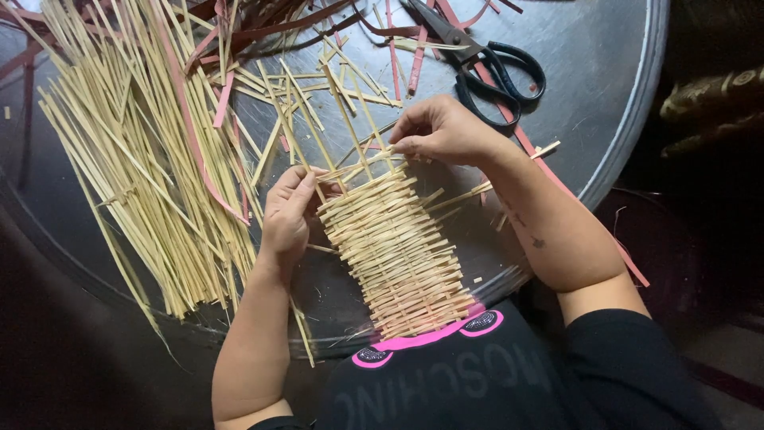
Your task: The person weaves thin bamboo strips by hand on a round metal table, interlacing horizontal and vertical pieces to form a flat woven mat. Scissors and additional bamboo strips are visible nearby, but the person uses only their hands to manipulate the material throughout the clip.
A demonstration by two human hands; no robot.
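A woven mat of pale bamboo strips (398, 247) lies slanted on a round metal table (613, 95), its lower end reaching my black shirt. My left hand (288, 211) grips the mat's upper left edge, fingers closed on the upright strips there. My right hand (438, 131) pinches a thin pale strip at the mat's top end, where loose strip ends stick up and out.
A big heap of loose pale bamboo strips (135, 151) covers the table's left half, mixed with reddish-brown strips (191, 135). Black scissors (485, 64) lie at the back right. The table rim curves down the right side.
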